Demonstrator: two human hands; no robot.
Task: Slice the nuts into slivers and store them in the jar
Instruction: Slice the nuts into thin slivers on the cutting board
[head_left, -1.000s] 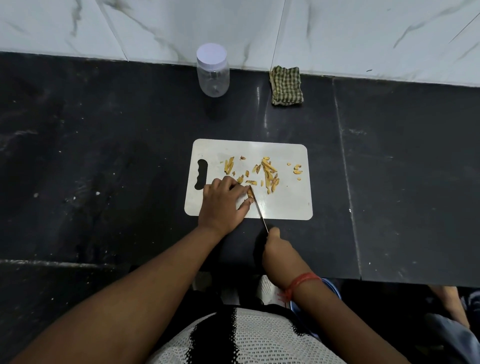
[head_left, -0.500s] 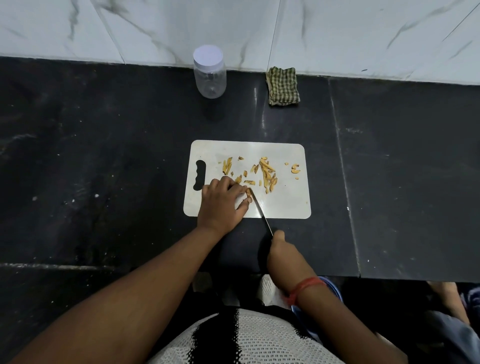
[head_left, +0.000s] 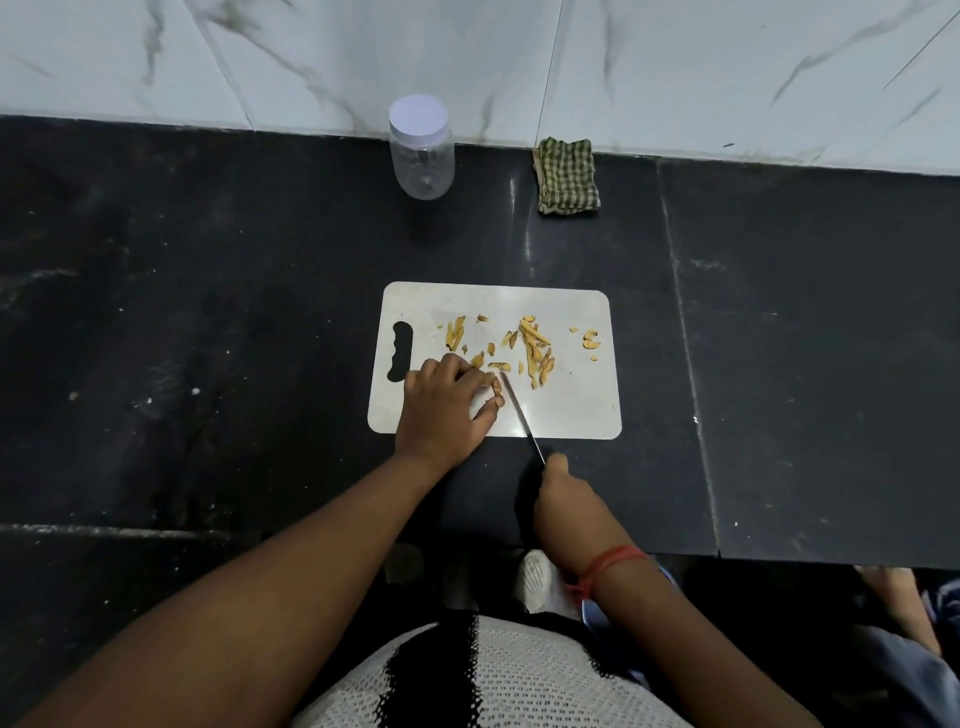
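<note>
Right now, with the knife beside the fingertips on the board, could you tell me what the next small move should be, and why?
Probably press the knife down for another thin cut. The left hand pins something small at its fingertips, likely a nut, right beside the blade on the cutting board, and the right hand grips the handle. Slivers lie loose, and the jar has its lid on.

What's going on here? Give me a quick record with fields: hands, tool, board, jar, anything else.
left hand: fingers curled, holding a nut at the blade
right hand: grips the knife
cutting board: white, scattered nut slivers
jar: lid on, looks empty, by the wall
cloth: checked, folded, right of the jar
</note>
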